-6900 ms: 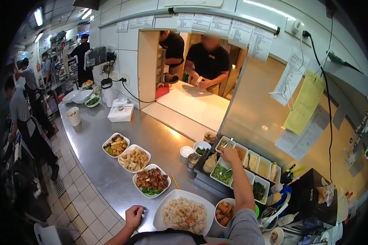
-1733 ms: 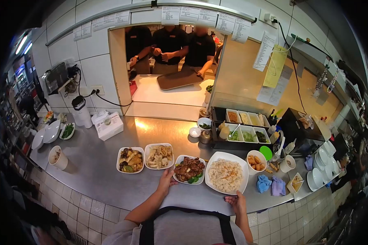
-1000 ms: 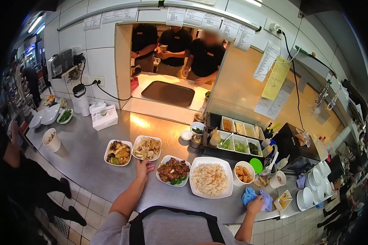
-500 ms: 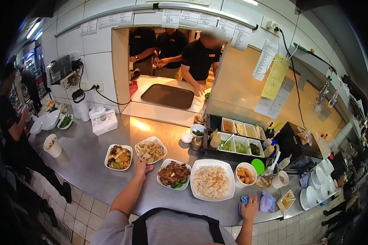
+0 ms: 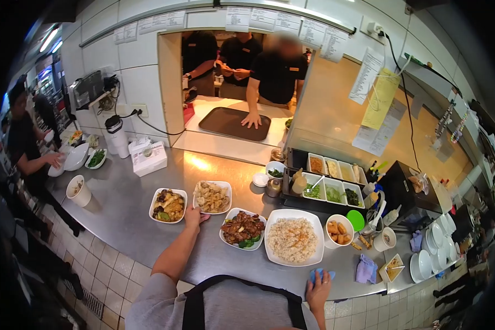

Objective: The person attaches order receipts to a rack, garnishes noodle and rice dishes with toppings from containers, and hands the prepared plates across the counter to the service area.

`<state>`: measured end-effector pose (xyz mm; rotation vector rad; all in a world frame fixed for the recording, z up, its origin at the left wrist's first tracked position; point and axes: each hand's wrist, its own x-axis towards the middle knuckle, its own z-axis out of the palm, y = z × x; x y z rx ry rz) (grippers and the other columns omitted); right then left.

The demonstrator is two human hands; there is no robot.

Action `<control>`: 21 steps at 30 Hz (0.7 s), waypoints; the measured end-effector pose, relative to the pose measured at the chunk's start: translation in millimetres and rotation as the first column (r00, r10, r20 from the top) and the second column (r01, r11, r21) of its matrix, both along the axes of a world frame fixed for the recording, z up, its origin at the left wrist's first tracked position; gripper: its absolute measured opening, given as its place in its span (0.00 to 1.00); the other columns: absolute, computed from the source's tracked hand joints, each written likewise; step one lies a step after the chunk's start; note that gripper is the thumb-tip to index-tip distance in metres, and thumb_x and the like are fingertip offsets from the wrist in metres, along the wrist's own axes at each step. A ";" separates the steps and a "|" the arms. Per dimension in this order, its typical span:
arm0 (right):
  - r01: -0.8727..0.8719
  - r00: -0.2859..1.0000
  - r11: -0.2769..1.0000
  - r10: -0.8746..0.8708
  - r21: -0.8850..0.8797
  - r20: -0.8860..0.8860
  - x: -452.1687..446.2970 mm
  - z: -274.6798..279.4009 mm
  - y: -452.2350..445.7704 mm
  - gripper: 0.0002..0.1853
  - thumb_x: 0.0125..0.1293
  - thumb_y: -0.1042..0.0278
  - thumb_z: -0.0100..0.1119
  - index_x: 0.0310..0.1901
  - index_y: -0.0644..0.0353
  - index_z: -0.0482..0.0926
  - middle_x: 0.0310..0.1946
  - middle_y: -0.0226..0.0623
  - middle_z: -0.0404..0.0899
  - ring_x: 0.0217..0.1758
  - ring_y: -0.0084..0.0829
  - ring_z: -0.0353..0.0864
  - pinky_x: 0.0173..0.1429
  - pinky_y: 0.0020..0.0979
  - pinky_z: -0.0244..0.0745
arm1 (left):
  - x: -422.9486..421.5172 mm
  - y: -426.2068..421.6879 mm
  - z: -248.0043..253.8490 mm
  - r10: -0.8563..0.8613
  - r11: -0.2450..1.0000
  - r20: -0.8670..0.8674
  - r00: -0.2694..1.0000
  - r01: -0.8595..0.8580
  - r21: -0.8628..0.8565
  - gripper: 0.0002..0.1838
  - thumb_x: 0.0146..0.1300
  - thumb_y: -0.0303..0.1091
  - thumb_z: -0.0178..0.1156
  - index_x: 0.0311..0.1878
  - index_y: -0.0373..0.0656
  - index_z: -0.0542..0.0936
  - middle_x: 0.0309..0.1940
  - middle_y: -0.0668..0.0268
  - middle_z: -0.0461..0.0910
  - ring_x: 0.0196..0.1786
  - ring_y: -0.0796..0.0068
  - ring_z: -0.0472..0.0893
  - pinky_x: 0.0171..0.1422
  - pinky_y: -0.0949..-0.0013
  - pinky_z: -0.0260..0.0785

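Note:
My left hand [image 5: 193,218] is at the near left corner of a square white bowl of pale food pieces [image 5: 213,197], its thumb below the rim and its fingers along the side, partly hidden. Close on its left stands a bowl of mixed stir-fry [image 5: 169,205]. A bowl of glazed brown meat with greens [image 5: 243,229] sits to its right, beside a large square plate of fried rice [image 5: 294,237]. At the counter's near edge my right hand [image 5: 318,290] is closed on a blue cloth [image 5: 321,275]. A round bowl of golden fried pieces [image 5: 339,231] stands beyond it.
Across the pass window, a co-worker's hand [image 5: 251,120] rests on a brown tray [image 5: 220,124]. Condiment tubs [image 5: 334,192] stand right of the window. Folded purple cloth [image 5: 366,269] and stacked white bowls [image 5: 422,266] lie rightward. A paper cup [image 5: 78,191] stands left.
The bowl of pale pieces has turned, with my left hand at its corner. My right hand has lowered onto the blue cloth. The co-worker's hand has moved onto the tray. The view has shifted slightly.

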<state>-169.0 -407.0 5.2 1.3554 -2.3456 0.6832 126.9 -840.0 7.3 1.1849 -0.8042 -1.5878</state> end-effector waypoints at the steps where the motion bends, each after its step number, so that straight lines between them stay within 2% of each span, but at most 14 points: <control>1: -0.068 0.997 0.998 0.068 -0.010 0.038 13.9 -0.9 0.5 0.20 0.52 0.71 0.61 0.50 0.58 0.77 0.57 0.52 0.68 0.58 0.57 0.66 0.62 0.52 0.62 | -1.4 5.2 5.6 0.033 0.999 -0.006 0.999 -0.033 -0.008 0.16 0.59 0.22 0.44 0.50 0.36 0.71 0.37 0.56 0.79 0.30 0.67 0.82 0.29 0.70 0.81; 2: -0.132 0.988 0.991 0.133 -0.022 0.073 23.6 -6.3 4.6 0.18 0.53 0.73 0.60 0.48 0.57 0.78 0.55 0.51 0.71 0.57 0.55 0.67 0.62 0.52 0.63 | -0.7 9.1 12.9 0.022 1.000 -0.015 1.000 -0.022 -0.018 0.15 0.58 0.22 0.44 0.50 0.36 0.71 0.37 0.56 0.79 0.30 0.67 0.82 0.29 0.70 0.81; 4: -0.258 0.966 0.964 0.256 0.069 0.038 28.7 -38.7 17.1 0.18 0.51 0.74 0.61 0.47 0.57 0.79 0.50 0.46 0.75 0.56 0.49 0.71 0.61 0.45 0.66 | 5.4 17.6 30.4 -0.006 0.999 -0.027 1.000 0.005 -0.035 0.15 0.58 0.22 0.45 0.49 0.35 0.72 0.37 0.56 0.80 0.30 0.68 0.82 0.29 0.70 0.81; 5: -0.316 0.879 0.949 0.289 0.010 0.378 28.8 -46.3 15.1 0.18 0.52 0.74 0.61 0.48 0.56 0.79 0.49 0.45 0.76 0.54 0.46 0.73 0.60 0.43 0.67 | 10.1 21.6 37.6 -0.014 0.998 -0.063 0.998 0.010 -0.060 0.15 0.57 0.23 0.45 0.48 0.34 0.73 0.35 0.55 0.80 0.29 0.67 0.83 0.29 0.69 0.81; 6: -0.349 0.680 0.935 0.299 -0.064 0.669 28.5 -54.0 13.0 0.18 0.53 0.75 0.60 0.48 0.56 0.79 0.48 0.43 0.77 0.53 0.43 0.74 0.60 0.40 0.68 | 17.5 25.0 45.7 -0.067 0.994 -0.035 0.997 0.063 -0.086 0.15 0.57 0.23 0.46 0.48 0.33 0.73 0.35 0.55 0.80 0.28 0.67 0.83 0.29 0.68 0.81; 8: -0.339 0.406 0.925 0.311 -0.174 0.860 45.1 -27.2 1.9 0.16 0.56 0.75 0.59 0.48 0.56 0.79 0.48 0.40 0.77 0.52 0.37 0.76 0.59 0.36 0.68 | 35.9 33.7 63.9 -0.172 0.976 0.031 0.985 0.175 -0.131 0.16 0.56 0.24 0.46 0.49 0.32 0.73 0.34 0.55 0.80 0.27 0.67 0.82 0.29 0.68 0.81; 10: -0.311 0.429 0.920 0.361 -0.239 0.828 83.3 74.7 -32.4 0.15 0.59 0.76 0.57 0.48 0.58 0.79 0.49 0.38 0.77 0.52 0.31 0.76 0.59 0.32 0.68 | 52.2 52.6 83.8 -0.278 0.955 0.082 0.957 0.284 -0.082 0.20 0.54 0.23 0.47 0.52 0.33 0.72 0.35 0.55 0.81 0.27 0.67 0.83 0.28 0.69 0.80; 12: -0.113 0.352 0.908 0.417 -0.404 0.838 86.9 75.2 -65.6 0.15 0.63 0.76 0.54 0.52 0.62 0.76 0.49 0.36 0.77 0.52 0.30 0.76 0.60 0.34 0.68 | 67.4 78.4 101.2 -0.370 0.927 0.106 0.923 0.375 -0.027 0.22 0.53 0.24 0.48 0.54 0.33 0.72 0.35 0.55 0.81 0.26 0.67 0.83 0.28 0.70 0.80; 13: 0.062 0.053 0.851 0.519 -0.522 0.853 96.7 88.3 -84.7 0.16 0.65 0.74 0.53 0.54 0.64 0.73 0.49 0.37 0.77 0.53 0.30 0.76 0.61 0.34 0.68 | 70.8 94.7 108.7 -0.410 0.911 0.105 0.906 0.412 -0.002 0.21 0.54 0.24 0.48 0.54 0.32 0.72 0.34 0.54 0.81 0.26 0.66 0.83 0.29 0.70 0.80; 14: 0.266 -0.229 0.783 0.618 -0.563 0.752 108.0 102.5 -106.2 0.18 0.66 0.72 0.52 0.56 0.66 0.71 0.49 0.38 0.77 0.53 0.31 0.76 0.62 0.34 0.67 | 73.3 110.3 115.4 -0.448 0.894 0.102 0.888 0.448 0.022 0.21 0.56 0.25 0.48 0.54 0.31 0.72 0.34 0.54 0.81 0.26 0.66 0.83 0.29 0.70 0.80; 16: 0.274 -0.371 0.696 0.714 -0.664 0.594 123.8 120.1 -144.0 0.20 0.69 0.65 0.48 0.60 0.65 0.67 0.49 0.40 0.77 0.54 0.33 0.77 0.62 0.36 0.69 | 77.3 140.7 131.0 -0.555 0.832 0.087 0.828 0.551 0.061 0.22 0.56 0.26 0.49 0.55 0.32 0.73 0.35 0.54 0.82 0.27 0.67 0.84 0.29 0.70 0.80; 18: 0.200 -0.676 0.813 0.519 -0.548 0.524 133.2 115.6 -177.3 0.22 0.70 0.58 0.45 0.60 0.64 0.68 0.53 0.43 0.76 0.54 0.37 0.77 0.61 0.39 0.70 | 78.2 156.5 130.9 -0.639 0.769 0.066 0.767 0.633 0.094 0.23 0.55 0.26 0.50 0.57 0.33 0.73 0.36 0.54 0.82 0.27 0.68 0.84 0.30 0.71 0.80; 19: 0.154 -0.800 0.818 0.433 -0.555 0.416 135.1 108.7 -190.2 0.22 0.70 0.58 0.44 0.59 0.64 0.69 0.53 0.44 0.76 0.53 0.38 0.77 0.59 0.40 0.72 | 79.3 162.5 127.9 -0.672 0.739 0.053 0.738 0.665 0.111 0.24 0.55 0.27 0.50 0.57 0.34 0.73 0.37 0.54 0.82 0.26 0.68 0.83 0.30 0.71 0.80; 21: 0.069 -0.963 0.809 0.207 -0.583 0.174 138.0 94.9 -206.9 0.21 0.71 0.59 0.43 0.57 0.64 0.70 0.54 0.46 0.75 0.52 0.40 0.78 0.55 0.43 0.75 | 82.4 168.7 124.2 -0.725 0.681 -0.001 0.689 0.717 0.150 0.25 0.55 0.27 0.51 0.59 0.35 0.72 0.37 0.55 0.82 0.25 0.69 0.83 0.32 0.71 0.80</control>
